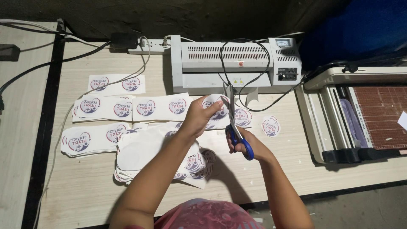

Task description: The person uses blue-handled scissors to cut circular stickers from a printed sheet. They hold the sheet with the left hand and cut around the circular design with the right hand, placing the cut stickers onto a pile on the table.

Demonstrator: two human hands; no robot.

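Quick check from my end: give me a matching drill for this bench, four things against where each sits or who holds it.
Things:
1. scissors
2. laminator
3. paper trimmer
4. printed sheet being cut

Places:
A. far right of the table
B. in the right hand
C. back of the table, centre
D. in the left hand

Pairs: 1-B, 2-C, 3-A, 4-D
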